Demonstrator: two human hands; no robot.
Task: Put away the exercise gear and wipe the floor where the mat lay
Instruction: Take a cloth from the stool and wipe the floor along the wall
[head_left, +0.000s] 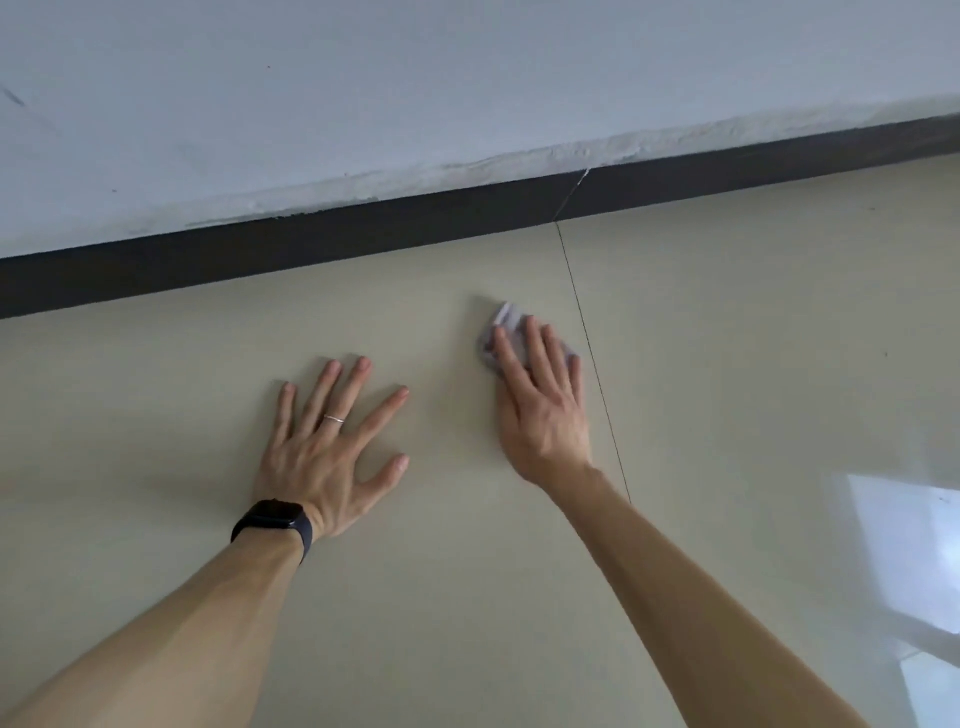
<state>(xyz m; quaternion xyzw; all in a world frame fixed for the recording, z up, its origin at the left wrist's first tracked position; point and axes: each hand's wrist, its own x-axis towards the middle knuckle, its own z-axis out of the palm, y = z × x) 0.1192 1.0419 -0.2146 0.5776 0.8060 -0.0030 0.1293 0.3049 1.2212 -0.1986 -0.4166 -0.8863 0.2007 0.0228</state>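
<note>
Floor (467, 597) of pale beige tile fills the lower part of the view, and we note both hands laid on it. The left hand (322, 457) rests palm down with all fingers spread and straight, holding nothing. It carries a thin ring (334, 419) on one finger and a dark watch (275, 522) on the wrist. The right hand (540, 410) lies further forward and to the right, fingers straight and close together, pressing a small crumpled pale-lilac cloth (505, 318) against the tile. The fingers lie on top of the cloth and do not curl round it. The cloth shows past the fingertips and at both sides of the fingers; its middle is hidden beneath them. We locate it just left of a thin dark tile joint (592, 353), and near but apart from the dark skirting board (363, 228) at the foot of the grey-white wall (363, 93). Bare tile separates the two hands. A bright reflection (904, 545) lies on the tile at lower right.
</note>
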